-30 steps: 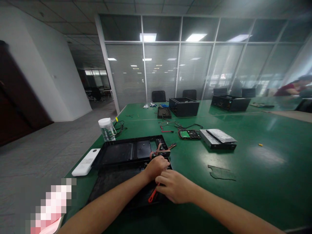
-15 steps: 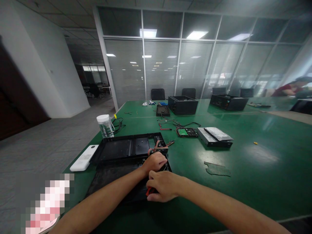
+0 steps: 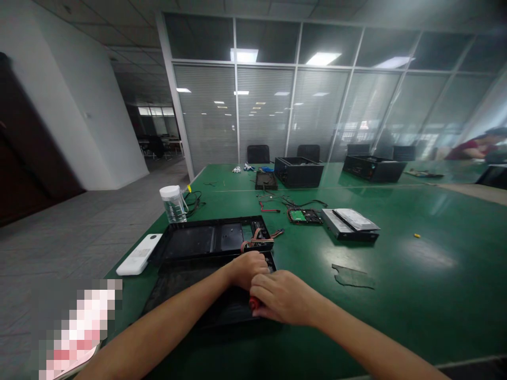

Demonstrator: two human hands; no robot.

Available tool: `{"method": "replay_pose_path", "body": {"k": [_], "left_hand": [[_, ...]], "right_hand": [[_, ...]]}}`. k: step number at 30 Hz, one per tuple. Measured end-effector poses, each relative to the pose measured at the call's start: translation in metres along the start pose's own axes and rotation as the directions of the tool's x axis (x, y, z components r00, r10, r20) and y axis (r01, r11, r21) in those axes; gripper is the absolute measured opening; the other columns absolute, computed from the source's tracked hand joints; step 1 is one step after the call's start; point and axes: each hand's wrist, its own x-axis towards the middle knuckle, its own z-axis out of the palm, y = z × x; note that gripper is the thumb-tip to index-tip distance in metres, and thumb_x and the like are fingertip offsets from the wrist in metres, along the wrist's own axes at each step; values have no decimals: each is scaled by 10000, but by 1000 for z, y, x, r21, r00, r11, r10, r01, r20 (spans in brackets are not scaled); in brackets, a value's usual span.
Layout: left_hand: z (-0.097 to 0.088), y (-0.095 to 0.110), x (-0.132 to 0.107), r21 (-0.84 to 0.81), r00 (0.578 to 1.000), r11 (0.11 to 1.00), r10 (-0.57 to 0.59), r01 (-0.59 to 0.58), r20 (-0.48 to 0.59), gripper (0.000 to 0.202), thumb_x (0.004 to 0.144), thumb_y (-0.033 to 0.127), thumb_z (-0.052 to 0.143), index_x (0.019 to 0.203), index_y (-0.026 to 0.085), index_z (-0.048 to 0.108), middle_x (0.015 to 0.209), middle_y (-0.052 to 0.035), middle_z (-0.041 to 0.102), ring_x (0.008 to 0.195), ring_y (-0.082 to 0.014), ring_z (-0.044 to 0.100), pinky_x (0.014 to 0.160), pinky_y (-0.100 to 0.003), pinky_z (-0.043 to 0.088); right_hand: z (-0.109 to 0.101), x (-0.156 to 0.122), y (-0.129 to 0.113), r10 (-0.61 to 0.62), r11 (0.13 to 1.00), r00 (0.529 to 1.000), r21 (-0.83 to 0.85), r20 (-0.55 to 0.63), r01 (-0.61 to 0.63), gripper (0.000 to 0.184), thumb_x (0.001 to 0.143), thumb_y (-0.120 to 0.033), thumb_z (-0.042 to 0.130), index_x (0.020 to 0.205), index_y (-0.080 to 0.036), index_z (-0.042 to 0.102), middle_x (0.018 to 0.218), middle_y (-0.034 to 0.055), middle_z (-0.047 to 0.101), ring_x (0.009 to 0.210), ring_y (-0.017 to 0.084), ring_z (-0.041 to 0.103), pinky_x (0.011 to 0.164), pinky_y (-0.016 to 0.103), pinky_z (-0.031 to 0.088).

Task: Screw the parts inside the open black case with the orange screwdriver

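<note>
A black open computer case [image 3: 198, 245] lies flat on the green table [image 3: 415, 274] in front of me. My left hand [image 3: 247, 268] rests on the case's near right corner with its fingers curled; what it grips is hidden. My right hand [image 3: 283, 303] is closed round a red-handled tool [image 3: 252, 303], likely a screwdriver, pressed close against my left hand. A bundle of red and striped cables [image 3: 259, 241] comes out of the case just beyond my left hand.
A white device [image 3: 138, 254] and a clear jar [image 3: 173, 205] stand left of the case. Beyond lie a circuit board [image 3: 303, 216], a drive [image 3: 350, 224], loose wires, a clear plastic scrap [image 3: 352, 277] and two black cases [image 3: 298, 171]. A person sits far right.
My right hand has slid along the red handle and closed over it, so less of the handle shows. Both hands stay together at the case's corner.
</note>
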Motion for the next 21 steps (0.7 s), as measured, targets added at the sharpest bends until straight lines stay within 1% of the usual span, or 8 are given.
{"method": "replay_pose_path", "body": {"k": [2,5,7,9,11,13,18,21], "left_hand": [[-13,-1,3,19,999,998,-53,53,3,210,861,288,420,963,151,541,750,-60,581,709,-180,519,682,-319,398],[-35,-13,1,63,949,947,-315,314,6,343,877,252,381,1203,151,416,896,-81,608,783,-192,556,722,-319,415],[-47,-27,-9,64,845,845,-534,531,42,348,882,284,391,1203,151,408,959,-92,607,830,-195,571,731,-305,423],[-53,-42,-27,60,728,746,-662,663,177,314,853,354,454,1091,152,485,945,-89,615,851,-204,580,720,-286,427],[-55,-54,-49,44,625,684,-689,728,366,295,824,414,495,955,155,546,897,-79,625,810,-202,589,671,-265,424],[-54,-60,-70,-29,581,650,-658,759,479,317,834,463,466,875,166,566,838,-53,626,747,-178,588,618,-240,412],[-50,-55,-96,-130,667,693,-601,710,440,266,816,444,518,879,187,551,836,-12,607,735,-145,566,611,-207,394],[-49,-50,-93,-69,745,787,-546,613,385,204,799,369,572,893,191,540,886,-21,602,811,-160,567,680,-219,401]], "right_hand": [[-15,-13,1,16,999,984,48,-177,-7,239,861,-396,456,934,-171,486,894,70,573,823,174,538,708,299,429],[-29,-32,-1,116,987,948,141,-295,-76,122,848,-260,447,936,-176,436,929,82,563,821,152,529,680,267,432],[-28,-39,-7,165,981,963,132,-215,-139,121,821,-169,434,942,-174,435,932,77,563,817,151,526,677,266,425],[-19,-43,-14,185,981,981,63,-51,-182,161,795,-146,448,954,-172,458,951,70,565,818,162,530,687,284,416],[-5,-46,-21,201,979,974,0,100,-202,163,795,-207,480,956,-178,485,971,61,565,789,166,539,653,289,402],[9,-49,-25,231,973,958,-45,171,-227,150,822,-280,476,937,-187,505,959,50,570,740,159,548,593,279,375],[28,-62,-31,307,950,937,-110,166,-291,166,878,-330,428,826,-204,522,849,11,589,644,146,548,514,265,299],[31,-72,-38,463,883,881,-139,97,-449,181,851,-375,487,804,-205,527,785,12,587,627,160,556,509,264,290]]}}
